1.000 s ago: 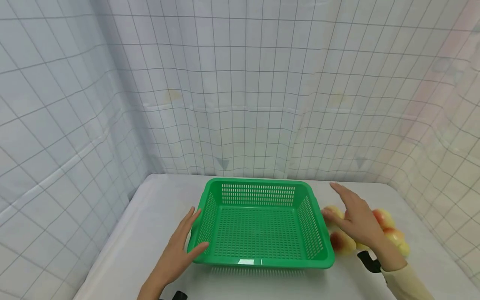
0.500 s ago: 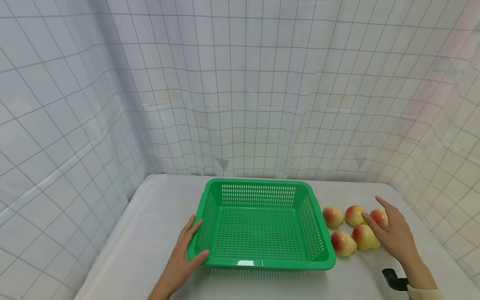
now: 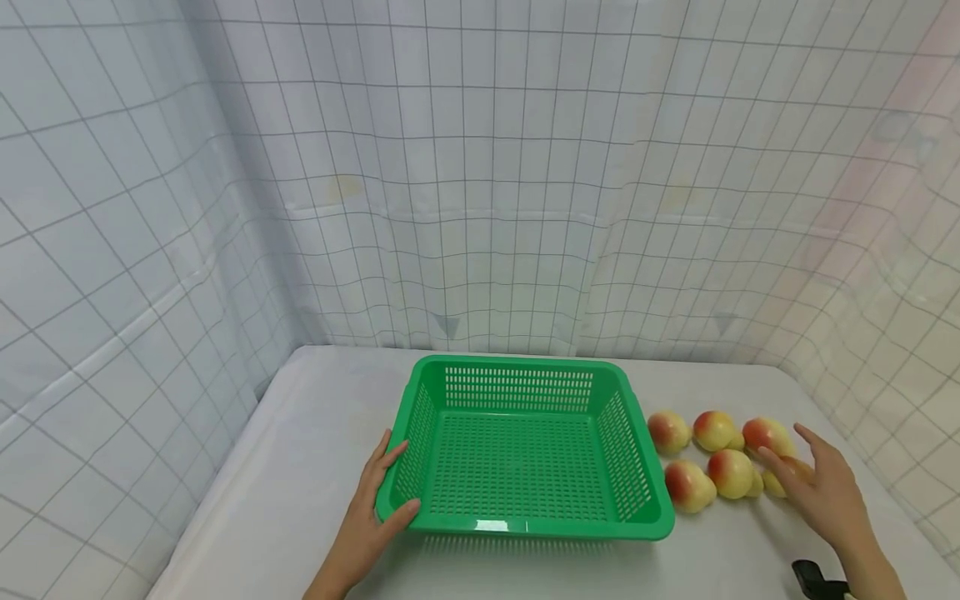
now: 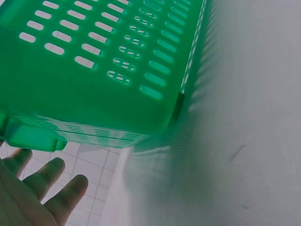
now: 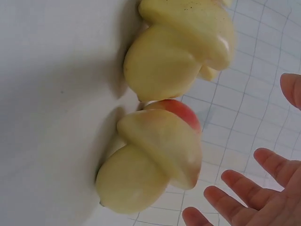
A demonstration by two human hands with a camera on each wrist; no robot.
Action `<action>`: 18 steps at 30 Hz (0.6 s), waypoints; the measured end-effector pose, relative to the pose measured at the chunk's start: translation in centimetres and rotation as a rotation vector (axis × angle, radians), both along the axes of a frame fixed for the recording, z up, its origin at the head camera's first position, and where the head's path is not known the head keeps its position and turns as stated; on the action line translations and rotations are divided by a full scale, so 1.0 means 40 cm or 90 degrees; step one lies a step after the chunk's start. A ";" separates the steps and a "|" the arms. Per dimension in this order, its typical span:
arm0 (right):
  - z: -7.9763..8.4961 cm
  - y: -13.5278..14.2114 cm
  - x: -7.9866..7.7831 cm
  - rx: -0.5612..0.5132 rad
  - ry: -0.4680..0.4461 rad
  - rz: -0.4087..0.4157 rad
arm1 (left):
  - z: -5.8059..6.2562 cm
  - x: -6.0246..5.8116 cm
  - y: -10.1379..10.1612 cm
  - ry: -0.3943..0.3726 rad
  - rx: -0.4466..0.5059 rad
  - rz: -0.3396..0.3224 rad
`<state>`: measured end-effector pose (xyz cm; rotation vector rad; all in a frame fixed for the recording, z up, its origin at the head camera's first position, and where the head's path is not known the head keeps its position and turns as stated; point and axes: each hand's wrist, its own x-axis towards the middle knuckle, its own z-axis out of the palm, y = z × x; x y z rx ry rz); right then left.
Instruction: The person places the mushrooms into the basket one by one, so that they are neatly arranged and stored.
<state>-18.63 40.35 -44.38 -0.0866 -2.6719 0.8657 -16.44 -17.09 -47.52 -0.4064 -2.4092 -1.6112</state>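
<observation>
A green plastic basket with slotted walls stands on the white-covered table. My left hand is at its left side, thumb over the near left corner and fingers spread along the rim. From the left wrist, the straight fingers show below the basket's rim tab. To the right, my right hand hovers beside several peach-like yellow-and-red fruits, thumb and fingers spread around the rightmost fruit. In the right wrist view its fingers are apart from a pale yellow, lobed fruit.
More fruits sit close along the basket's right wall. White gridded curtains enclose the table at the back and both sides. A black wrist strap shows near the lower right.
My right hand has moved right and toward me, from near the basket across the fruits to their far right side. The left hand has settled closer on the basket's left rim.
</observation>
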 end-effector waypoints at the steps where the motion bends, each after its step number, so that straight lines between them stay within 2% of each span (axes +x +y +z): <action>1: -0.004 0.005 0.001 0.000 0.007 0.004 | -0.001 0.000 0.000 0.000 0.005 -0.001; 5: -0.020 0.020 0.008 -0.005 0.017 0.035 | -0.004 -0.001 -0.002 -0.003 0.018 -0.005; 9: -0.032 0.029 0.015 -0.013 -0.006 0.057 | -0.007 -0.001 -0.003 -0.012 0.026 -0.009; 13: -0.045 0.036 0.014 -0.011 -0.022 0.058 | -0.008 0.001 -0.002 -0.024 0.026 -0.013; 18: -0.062 0.046 0.010 -0.006 -0.015 0.051 | -0.006 0.001 -0.001 -0.032 0.021 -0.015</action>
